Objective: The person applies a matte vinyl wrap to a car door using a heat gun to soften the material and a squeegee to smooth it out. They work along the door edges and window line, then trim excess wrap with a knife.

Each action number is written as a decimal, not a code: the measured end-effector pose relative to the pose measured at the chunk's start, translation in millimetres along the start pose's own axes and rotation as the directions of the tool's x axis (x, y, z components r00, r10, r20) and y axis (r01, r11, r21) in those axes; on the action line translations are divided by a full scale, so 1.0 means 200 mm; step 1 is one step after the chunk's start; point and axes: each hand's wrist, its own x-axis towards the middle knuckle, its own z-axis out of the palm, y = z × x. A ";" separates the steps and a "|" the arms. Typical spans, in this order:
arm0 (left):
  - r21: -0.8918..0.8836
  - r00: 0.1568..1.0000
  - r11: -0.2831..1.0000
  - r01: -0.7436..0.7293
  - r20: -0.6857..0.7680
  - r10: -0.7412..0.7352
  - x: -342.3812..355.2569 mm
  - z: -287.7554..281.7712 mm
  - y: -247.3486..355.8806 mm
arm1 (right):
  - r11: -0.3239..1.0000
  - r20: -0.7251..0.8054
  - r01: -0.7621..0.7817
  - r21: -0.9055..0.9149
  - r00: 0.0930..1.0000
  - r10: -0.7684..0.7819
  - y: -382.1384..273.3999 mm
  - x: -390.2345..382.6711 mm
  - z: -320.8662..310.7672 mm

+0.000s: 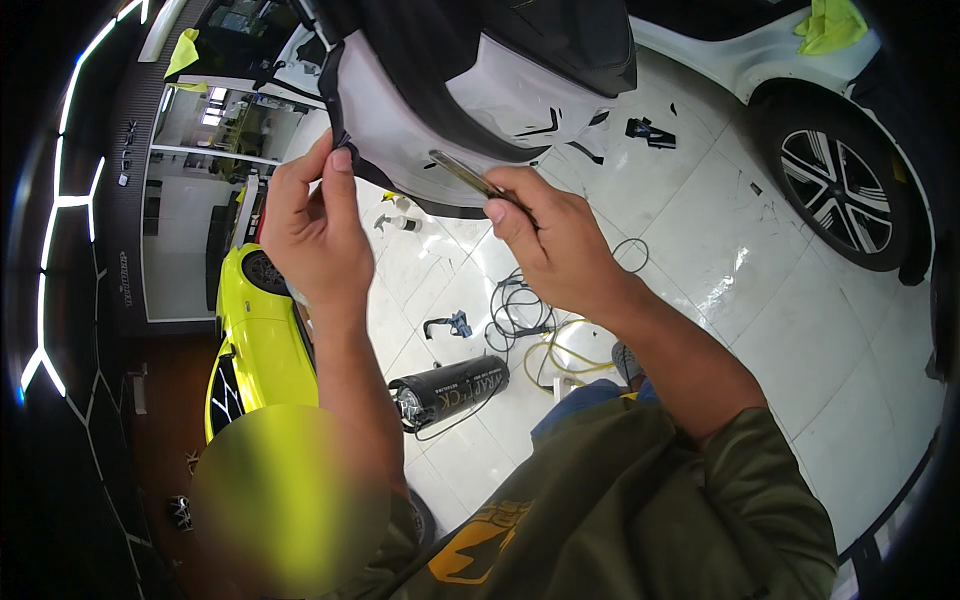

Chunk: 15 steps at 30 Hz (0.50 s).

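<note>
My left hand [322,222] pinches the loose edge of a black film strip [343,140] between thumb and forefinger. That strip runs along the border of a white car panel [385,120], which has dark trim across it. To the right, my right hand [550,225] grips a slim metal utility knife [462,174] between thumb and fingers. Its tip points up and left, in front of the panel's lower part. The knife and my left hand are apart. My palm hides part of the knife's handle end.
A white car's wheel [836,190] stands at right. On the tiled floor are a black cylinder [455,390], coiled cables [515,310], a spray bottle [402,222], a dark plastic part [650,132] and black film scraps [585,153]. A yellow-green car [262,340] is at left.
</note>
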 end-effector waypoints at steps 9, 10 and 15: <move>-0.177 0.992 0.979 0.105 0.088 -0.091 -0.01 -0.07 -0.03 | 0.886 -0.076 0.357 -0.295 0.916 -0.394 0.09 0.16 0.03; -0.182 0.993 0.978 0.099 0.087 -0.085 0.00 -0.05 -0.02 | 0.879 -0.090 0.359 -0.314 0.910 -0.404 0.09 0.17 0.04; -0.070 0.990 0.997 -0.032 0.137 0.041 0.03 -0.10 -0.04 | 0.773 -0.154 0.437 -0.460 0.819 -0.554 0.15 0.20 0.13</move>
